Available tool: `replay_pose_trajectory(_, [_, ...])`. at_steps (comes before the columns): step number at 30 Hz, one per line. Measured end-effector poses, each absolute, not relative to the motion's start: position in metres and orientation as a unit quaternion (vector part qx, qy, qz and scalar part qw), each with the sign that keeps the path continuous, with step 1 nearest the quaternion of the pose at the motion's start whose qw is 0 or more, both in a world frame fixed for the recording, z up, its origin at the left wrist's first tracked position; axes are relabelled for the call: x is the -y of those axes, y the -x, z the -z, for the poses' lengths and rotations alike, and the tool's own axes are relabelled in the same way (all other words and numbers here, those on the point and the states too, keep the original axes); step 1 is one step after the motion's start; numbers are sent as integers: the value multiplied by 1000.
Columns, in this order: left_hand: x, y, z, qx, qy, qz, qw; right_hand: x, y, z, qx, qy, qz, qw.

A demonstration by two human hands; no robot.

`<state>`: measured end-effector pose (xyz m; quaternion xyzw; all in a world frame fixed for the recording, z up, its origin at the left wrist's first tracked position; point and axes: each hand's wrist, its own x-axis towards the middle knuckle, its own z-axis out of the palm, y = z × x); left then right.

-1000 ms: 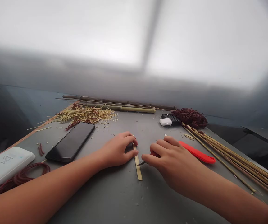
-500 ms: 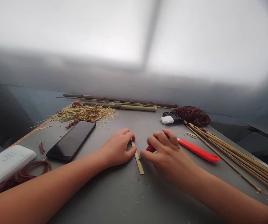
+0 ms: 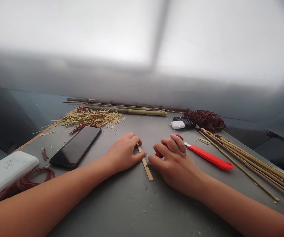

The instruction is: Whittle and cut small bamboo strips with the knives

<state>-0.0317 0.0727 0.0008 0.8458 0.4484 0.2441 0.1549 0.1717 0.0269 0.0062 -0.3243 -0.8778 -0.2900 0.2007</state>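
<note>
A short flat bamboo strip (image 3: 147,167) lies on the grey table (image 3: 132,204) in front of me. My left hand (image 3: 123,152) presses it down with curled fingers and thumb at its far end. My right hand (image 3: 172,161) is closed round a red-handled tool (image 3: 159,153), the fingertips down beside the strip's near half. Whatever tip the tool has is hidden under my fingers. A red utility knife (image 3: 209,157) lies just right of my right hand.
A black phone (image 3: 76,146) lies left of my left hand, a white power bank (image 3: 6,169) and dark red string (image 3: 25,181) at the far left. Bamboo shavings (image 3: 90,118), long bamboo poles (image 3: 129,110), an earbud case (image 3: 178,124), a string bundle (image 3: 206,120) and thin sticks (image 3: 245,158) surround the work area.
Both hands and the strip have drifted slightly away from me; the right hand has closed in on the strip, and the strip has turned a little.
</note>
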Motion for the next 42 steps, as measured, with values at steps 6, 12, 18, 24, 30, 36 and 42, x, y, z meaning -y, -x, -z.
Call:
replay_pose_trajectory(6, [-74,32,0,-452,-838,-244,185,-25,-167,-6,883,313,278,211])
replay_pose_trajectory(12, [-74,31,1,-453,-841,-239,177,-22,-165,-11,882,313,271,224])
replay_pose_trajectory(18, [-75,31,-1,-442,-848,-239,167,-24,-164,-7,877,309,274,247])
replay_pose_trajectory(24, [-76,32,-2,-444,-853,-217,169,-23,-162,-5,875,310,272,255])
replay_pose_trajectory(30, [-68,31,0,-416,-880,-205,98,-21,-164,-4,871,325,273,247])
replay_pose_trajectory(36, [-58,31,-4,-435,-868,-213,111,-22,-166,-3,872,322,272,247])
replay_pose_trajectory(42, [-60,33,-5,-443,-860,-212,139,-24,-166,-4,872,313,281,250])
